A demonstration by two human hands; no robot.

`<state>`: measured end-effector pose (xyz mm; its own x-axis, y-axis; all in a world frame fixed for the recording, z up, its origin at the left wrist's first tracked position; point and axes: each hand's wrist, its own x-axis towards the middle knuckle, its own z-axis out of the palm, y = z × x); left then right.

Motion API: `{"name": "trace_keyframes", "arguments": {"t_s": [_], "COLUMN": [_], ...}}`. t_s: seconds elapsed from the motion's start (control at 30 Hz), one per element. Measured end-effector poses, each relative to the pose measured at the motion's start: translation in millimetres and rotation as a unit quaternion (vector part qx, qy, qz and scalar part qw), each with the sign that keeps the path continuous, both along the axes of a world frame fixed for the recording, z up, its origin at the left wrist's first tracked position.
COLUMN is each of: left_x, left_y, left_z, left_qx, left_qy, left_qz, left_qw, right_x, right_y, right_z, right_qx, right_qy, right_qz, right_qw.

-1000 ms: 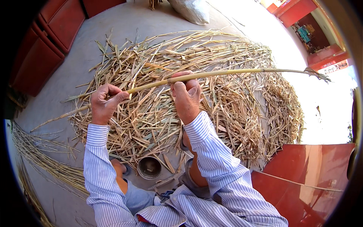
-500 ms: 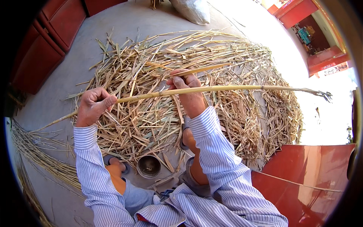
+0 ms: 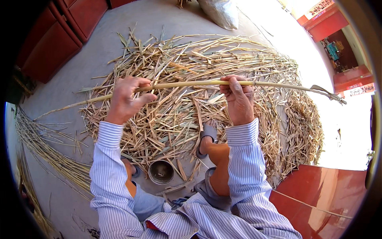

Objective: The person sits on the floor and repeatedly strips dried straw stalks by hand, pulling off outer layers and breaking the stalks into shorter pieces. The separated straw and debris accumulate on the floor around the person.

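A long yellowish stalk spans the view from left to right, its thin left end reaching low beside the pile and its right end carrying a dry, frayed tip. My right hand pinches it between thumb and fingers, right of the middle. Further left, my left hand is slightly blurred, with thumb and fingers spread apart around the stalk and no firm grip visible. Beneath both hands lies a wide pile of dry husks and leaf strips.
A metal bowl stands on the floor between my feet. Long thin stalks lie in a bundle at the left. Red padded seats are at the far left, a pale sack at the back, and a shiny red panel at the lower right.
My right hand has moved right, from beneath the stalk onto it; the strip it held is gone from it. My left hand has slid right, its thumb and fingers now spread.
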<state>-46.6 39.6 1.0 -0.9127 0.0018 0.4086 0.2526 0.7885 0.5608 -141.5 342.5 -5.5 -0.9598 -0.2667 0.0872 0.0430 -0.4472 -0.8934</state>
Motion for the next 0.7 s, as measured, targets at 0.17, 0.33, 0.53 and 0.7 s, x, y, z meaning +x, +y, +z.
{"name": "trace_keyframes", "arguments": {"t_s": [0.17, 0.33, 0.53, 0.7], "left_x": [-12.1, -13.2, -8.5, -7.8], "left_y": [34.5, 30.5, 32.0, -7.6], "left_z": [-14.9, -27.5, -21.6, -15.6], "left_qx": [0.070, 0.194, 0.154, 0.415], "left_qy": [0.047, 0.041, 0.052, 0.087], "left_qz": [0.002, 0.015, 0.022, 0.147], "left_qw": [0.996, 0.980, 0.986, 0.894], "right_x": [12.1, 13.5, 16.3, 3.4], "right_y": [-11.2, -10.9, -16.2, -1.0], "right_z": [6.5, 6.4, 9.7, -6.8], "right_qx": [0.036, 0.036, 0.018, 0.041], "right_qy": [0.007, -0.026, -0.053, -0.109], "right_qz": [0.029, 0.038, 0.032, -0.034], "right_qw": [0.999, 0.998, 0.998, 0.993]}}
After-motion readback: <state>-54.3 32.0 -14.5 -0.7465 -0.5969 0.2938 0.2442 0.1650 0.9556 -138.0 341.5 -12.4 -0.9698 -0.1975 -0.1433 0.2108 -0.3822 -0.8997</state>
